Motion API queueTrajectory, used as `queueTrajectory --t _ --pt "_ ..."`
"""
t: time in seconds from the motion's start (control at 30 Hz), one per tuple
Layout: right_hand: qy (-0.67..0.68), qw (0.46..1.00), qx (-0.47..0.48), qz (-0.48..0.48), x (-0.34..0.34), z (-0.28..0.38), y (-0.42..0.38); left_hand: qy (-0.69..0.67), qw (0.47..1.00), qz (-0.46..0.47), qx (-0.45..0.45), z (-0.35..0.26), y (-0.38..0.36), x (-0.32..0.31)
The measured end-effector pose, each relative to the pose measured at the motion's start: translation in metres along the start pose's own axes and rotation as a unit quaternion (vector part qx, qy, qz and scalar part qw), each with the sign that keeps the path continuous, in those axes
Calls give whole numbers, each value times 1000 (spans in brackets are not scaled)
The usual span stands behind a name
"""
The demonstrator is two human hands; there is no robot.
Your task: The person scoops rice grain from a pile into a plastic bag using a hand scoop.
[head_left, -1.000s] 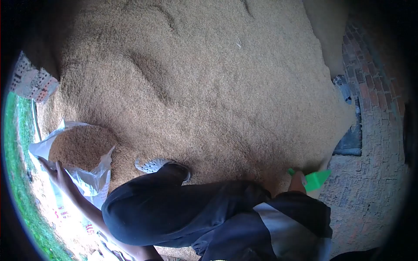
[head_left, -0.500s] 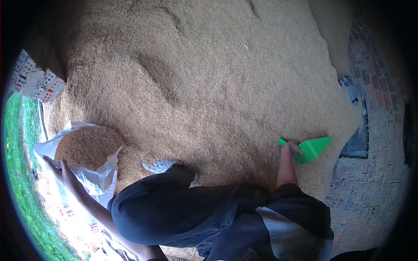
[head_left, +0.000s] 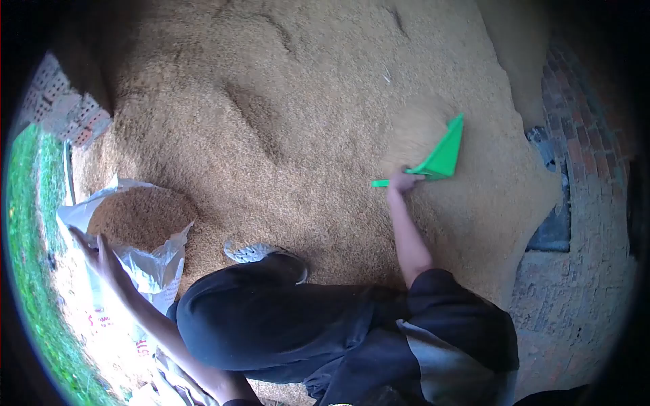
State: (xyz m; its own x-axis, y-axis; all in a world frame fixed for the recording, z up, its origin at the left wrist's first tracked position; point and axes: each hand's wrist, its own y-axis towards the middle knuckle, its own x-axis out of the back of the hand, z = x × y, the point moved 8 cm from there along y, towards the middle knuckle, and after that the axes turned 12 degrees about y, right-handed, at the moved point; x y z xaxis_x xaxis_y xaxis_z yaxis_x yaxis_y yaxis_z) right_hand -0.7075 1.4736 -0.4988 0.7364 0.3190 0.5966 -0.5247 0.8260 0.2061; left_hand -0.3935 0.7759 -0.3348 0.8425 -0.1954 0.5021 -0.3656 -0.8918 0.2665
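Note:
My right hand (head_left: 405,181) is closed around the handle of a green scoop (head_left: 443,157), which is tilted over the heap of brown grain (head_left: 325,128). Some grain is blurred beside the scoop's upper left edge. At the left, my left hand (head_left: 100,256) grips the near rim of a white sack (head_left: 152,274). The sack's mouth is open, and grain (head_left: 141,218) fills it to the top.
Perforated bricks (head_left: 68,108) are stacked at the upper left, beside green grass (head_left: 30,230). My shoe (head_left: 254,253) rests on the grain near the sack. A brick surface (head_left: 575,291) borders the heap on the right, with a dark slab (head_left: 554,227) at its edge.
My right hand and the green scoop have moved up and to the left over the heap, and the scoop has turned its tip upward. My left hand still holds the sack's rim.

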Motion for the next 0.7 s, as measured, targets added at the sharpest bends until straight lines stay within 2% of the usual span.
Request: queueTrajectory --t 0.03,0.07,0.13,0.17,0.2,0.27,0.3,0.33,0.37,0.43,0.47,0.53,0.57,0.63,0.7 --pt "-13 999 29 3 -29 1 -16 0 1000 2 4 -2 0 2" --pt "-26 998 58 6 -58 -1 -33 -69 998 4 10 11 3 3" --pt "52 991 35 120 -77 33 -98 -47 999 -11 -20 17 6 8" --pt "50 986 65 145 -90 46 -126 -38 998 -18 -37 15 6 10" --pt "46 980 94 169 -101 56 -153 -78 997 -9 -14 3 0 10" --pt "70 958 87 263 -126 75 -205 -58 998 -16 -23 4 0 14" --pt "172 927 72 326 -162 70 -229 -35 999 -23 -33 4 0 15" --pt "176 908 73 373 -134 110 -263 -61 998 -16 -11 -1 -3 15" --pt "145 913 230 302 -160 112 -278 -58 998 -22 -9 0 -4 16" --pt "146 892 186 384 -144 146 -304 -53 998 -20 -15 1 -4 16" --pt "150 889 187 389 -147 149 -307 -73 997 -22 0 0 -6 16" --pt "97 854 289 421 -152 160 -309 -60 997 -33 -21 2 -6 20" --pt "98 850 293 426 -150 161 -303 -59 997 -37 -35 2 -6 21" --pt "163 826 194 504 -134 160 -290 -50 998 -32 -34 2 -6 23" --pt "217 836 71 499 -108 145 -268 -13 999 -20 -44 -1 -7 23"
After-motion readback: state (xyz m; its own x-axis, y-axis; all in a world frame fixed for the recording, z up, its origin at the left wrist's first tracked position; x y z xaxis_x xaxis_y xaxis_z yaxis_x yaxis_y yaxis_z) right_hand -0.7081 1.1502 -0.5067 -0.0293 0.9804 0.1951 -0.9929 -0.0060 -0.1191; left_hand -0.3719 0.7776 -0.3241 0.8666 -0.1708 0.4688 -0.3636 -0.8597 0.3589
